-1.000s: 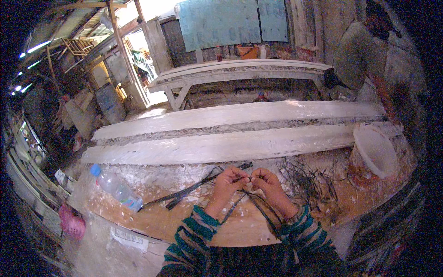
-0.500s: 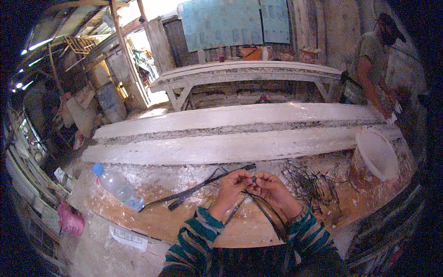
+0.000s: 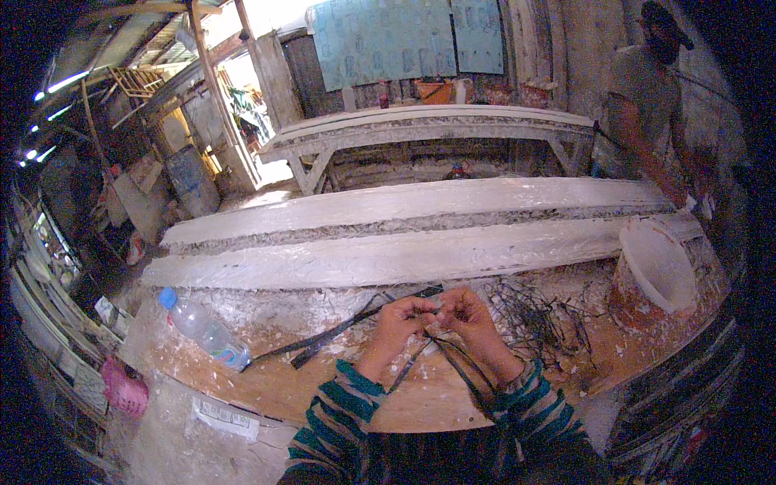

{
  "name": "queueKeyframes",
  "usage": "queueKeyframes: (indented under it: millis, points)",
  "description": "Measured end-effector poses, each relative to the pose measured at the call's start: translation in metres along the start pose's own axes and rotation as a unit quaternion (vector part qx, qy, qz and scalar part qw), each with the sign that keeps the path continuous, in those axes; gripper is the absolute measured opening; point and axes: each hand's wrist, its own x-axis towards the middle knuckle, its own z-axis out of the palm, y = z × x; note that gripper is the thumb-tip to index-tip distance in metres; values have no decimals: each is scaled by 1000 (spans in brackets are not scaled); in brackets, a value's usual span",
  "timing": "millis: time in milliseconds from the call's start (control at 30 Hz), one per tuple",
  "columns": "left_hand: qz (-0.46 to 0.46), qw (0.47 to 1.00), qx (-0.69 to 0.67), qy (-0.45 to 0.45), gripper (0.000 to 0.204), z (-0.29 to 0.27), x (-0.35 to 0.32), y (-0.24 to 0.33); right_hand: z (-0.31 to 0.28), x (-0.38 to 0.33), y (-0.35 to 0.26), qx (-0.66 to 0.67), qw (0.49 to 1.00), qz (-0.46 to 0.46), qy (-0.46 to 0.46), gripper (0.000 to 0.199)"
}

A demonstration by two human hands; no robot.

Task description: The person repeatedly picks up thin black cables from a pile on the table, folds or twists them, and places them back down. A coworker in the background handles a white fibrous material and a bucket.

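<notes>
My left hand (image 3: pixel 396 325) and my right hand (image 3: pixel 475 325) meet above the near side of the wooden worktop (image 3: pixel 428 408), fingertips pinched close together. Between them they grip a thin black strip (image 3: pixel 462 365), whose lengths hang below the fingers toward my body. The exact spot where the fingers pinch is too small to make out. Longer, flat black strips (image 3: pixel 323 335) lie on the worktop to the left of my hands. A tangle of thin black strands (image 3: pixel 540 317) is heaped to the right.
Two long white-coated slabs (image 3: pixel 356 256) run across beyond my hands. A clear bottle with a blue cap (image 3: pixel 202 330) lies at left; a tilted whitish bucket (image 3: pixel 656 271) is at right. Another person (image 3: pixel 643 113) works at the far right. Farther back stands a long bench (image 3: pixel 436 129).
My hands stay pinched on the strip and have shifted slightly, the right fingers rising a little. At the far right, the other person has leaned left and moved their arms.
</notes>
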Motion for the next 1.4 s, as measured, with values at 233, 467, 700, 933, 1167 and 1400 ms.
queueKeyframes:
  millis: [233,467,700,933,1167,1400]
  points:
    - [-2,999,-30,-13,9,-10,4,-10,1,2,1,-169,982,-80,-30,15]
    - [39,996,-73,38,4,-16,10,-18,7,0,12,-82,993,-79,-26,11]
    - [65,993,-71,73,7,-20,13,-15,5,-4,-1,-196,980,-33,13,14]
    - [95,991,-89,12,38,-16,10,1,-2,2,4,-143,988,16,59,13]
    - [55,987,123,-87,47,-6,6,-6,-4,1,-11,116,984,92,104,24]
    - [59,998,29,14,27,-23,13,-12,-6,-2,-20,151,982,94,62,24]
